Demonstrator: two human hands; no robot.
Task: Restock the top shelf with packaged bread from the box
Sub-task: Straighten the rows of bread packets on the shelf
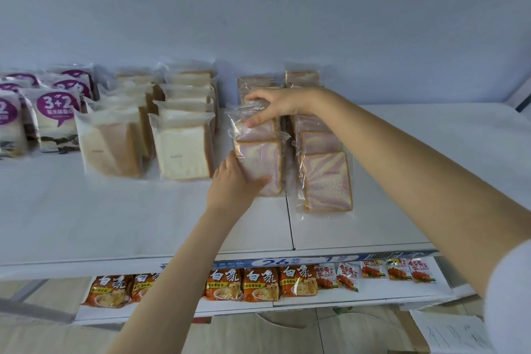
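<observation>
A clear bag of pink-swirled sliced bread (pixel 260 161) stands at the front of the left row of such bags on the white top shelf (pixel 143 224). My left hand (pixel 232 184) grips its lower left corner from below, thumb across the front. My right hand (pixel 273 105) reaches over from the right and pinches the plastic at the top of that row. A second row of the same pink bread (pixel 326 181) leans just to the right. The box is out of view.
Left of the pink bread stand two rows of white sliced bread bags (pixel 184 149) and purple-labelled bread packs (pixel 57 121). The lower shelf holds orange noodle packets (pixel 261 284) and small red snack packs (pixel 396 269). A sheet of paper (pixel 448 330) lies at the bottom right.
</observation>
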